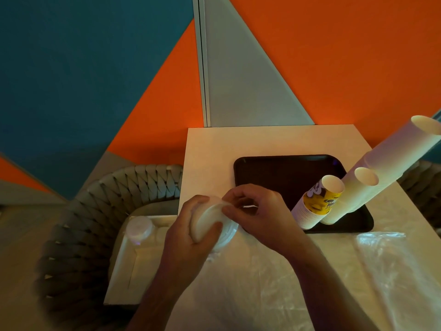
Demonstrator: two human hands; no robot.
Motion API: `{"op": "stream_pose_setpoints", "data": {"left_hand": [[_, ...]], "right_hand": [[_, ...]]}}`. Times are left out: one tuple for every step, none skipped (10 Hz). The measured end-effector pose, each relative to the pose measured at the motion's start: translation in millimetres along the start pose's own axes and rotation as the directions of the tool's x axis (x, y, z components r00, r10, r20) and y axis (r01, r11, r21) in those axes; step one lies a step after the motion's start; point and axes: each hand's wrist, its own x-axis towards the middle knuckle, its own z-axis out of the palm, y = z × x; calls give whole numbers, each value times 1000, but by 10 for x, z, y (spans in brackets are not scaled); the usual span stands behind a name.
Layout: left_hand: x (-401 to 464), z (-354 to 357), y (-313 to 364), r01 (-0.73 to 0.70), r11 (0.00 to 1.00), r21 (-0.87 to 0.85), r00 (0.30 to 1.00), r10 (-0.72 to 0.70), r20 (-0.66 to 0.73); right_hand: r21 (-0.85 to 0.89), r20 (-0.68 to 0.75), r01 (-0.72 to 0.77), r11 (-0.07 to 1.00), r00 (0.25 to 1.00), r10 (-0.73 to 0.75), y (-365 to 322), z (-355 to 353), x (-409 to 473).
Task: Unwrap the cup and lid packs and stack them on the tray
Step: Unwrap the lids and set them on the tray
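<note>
- Head view: a person's left hand (191, 225) curls around a white lid pack (210, 223) held over the near-left part of the pale bench (214, 149), thumb across its front and fingers (198, 201) wrapped over its back.
- The right hand (257, 211) meets the pack from the right, its fingertips pinching the clear wrap (226, 204) at the pack's upper end.
- A black tray (274, 173) lies on the bench just beyond the hands, towards the orange and teal wall (334, 56).
- Three cup stacks stand on the tray's right side, all appearing to lean right in the wide lens: a short stack of yellow printed cups (319, 201), a white stack (348, 199) just beside it, and a tall white stack (401, 154) reaching the frame's right edge.
- Crumpled clear plastic (358, 271) covers the near end of the bench, to the right of the forearms.
- A grey woven chair (90, 211) sits left of the bench; on its seat lies a flat white box (126, 266) with another wrapped lid pack (139, 229) on it, well apart from the tray.
</note>
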Motion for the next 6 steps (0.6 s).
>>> {"op": "stream_pose_setpoints", "data": {"left_hand": [[2, -14, -15, -4, 1000, -9, 1000, 4, 12], [-4, -40, 18, 0, 1000, 15, 997, -1, 79], [21, -57, 55, -8, 1000, -1, 995, 8, 103], [13, -57, 27, 27, 994, -103, 999, -24, 29], [10, -50, -23, 44, 978, -205, 999, -45, -3], [10, -48, 39, 79, 958, -276, 997, -82, 1]], "right_hand": [[24, 50, -28, 999, 998, 27, -10, -19, 8], [22, 98, -58, 998, 994, 56, -10, -32, 31], [29, 126, -65, 997, 990, 61, 14, -41, 49], [203, 105, -114, 973, 990, 94, 14, -41, 58], [468, 37, -178, 866, 983, 182, 8, -33, 60], [496, 0, -205, 844, 972, 236, 12, -16, 58]]}}
